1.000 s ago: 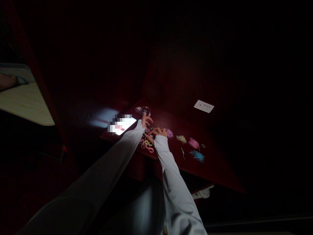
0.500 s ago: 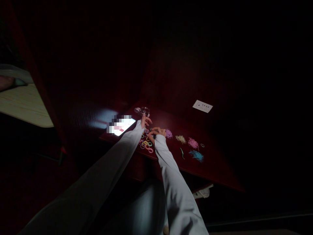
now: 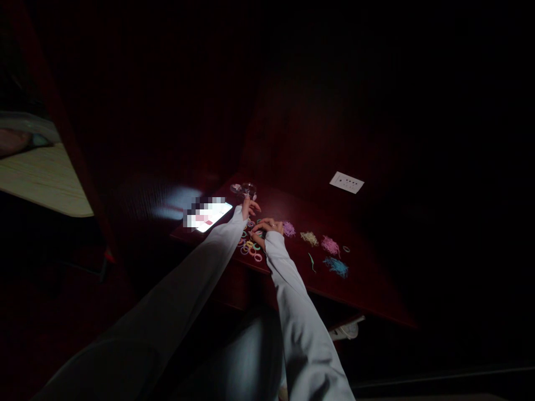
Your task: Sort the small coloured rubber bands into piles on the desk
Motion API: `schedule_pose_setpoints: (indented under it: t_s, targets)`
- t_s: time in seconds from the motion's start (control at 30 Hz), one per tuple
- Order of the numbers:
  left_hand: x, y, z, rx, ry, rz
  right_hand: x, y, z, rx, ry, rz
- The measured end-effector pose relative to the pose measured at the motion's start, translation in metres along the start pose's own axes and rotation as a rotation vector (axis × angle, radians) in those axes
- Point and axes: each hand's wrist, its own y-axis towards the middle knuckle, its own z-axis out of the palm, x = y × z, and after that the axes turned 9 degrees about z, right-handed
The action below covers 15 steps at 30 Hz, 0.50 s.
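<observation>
Many small coloured rings (image 3: 252, 251), which look like hair ties, lie on the dark red table (image 3: 292, 278). My right hand (image 3: 270, 227) is over their right side, its thumb and index finger pointing left and a little apart; nothing shows between them. Beyond it, my left hand (image 3: 251, 208) has its fingers stretched out, with no held thing visible. It is close to a clear round container (image 3: 248, 189). Right of my right hand are loose piles of thin strands or bands: purple (image 3: 288, 229), yellow (image 3: 309, 239), pink (image 3: 330, 245) and blue (image 3: 336, 267).
A lit phone (image 3: 215, 216) lies at the table's left edge. A thin green piece (image 3: 311, 262) and a single ring (image 3: 346, 249) lie among the piles. The wall behind has a white socket plate (image 3: 346, 182). A pale wooden surface (image 3: 42, 178) is at far left.
My right thumb and index finger have parted slightly over the rings, the thumb tip shifting left. My left hand and the piles stay in place.
</observation>
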Motion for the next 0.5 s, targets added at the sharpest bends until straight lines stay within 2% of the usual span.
schedule_pose_setpoints:
  t_s: [0.23,0.5]
  targets:
    - [-0.0063,0.0000,0.0039,-0.034,-0.017,-0.023,0.0021,-0.0040,-0.0018,0.067,-0.067,-0.010]
    - [-0.0020,0.0013,0.0079,-0.067,-0.058,-0.031,-0.0031,-0.0014,0.0006,0.071,0.054,-0.007]
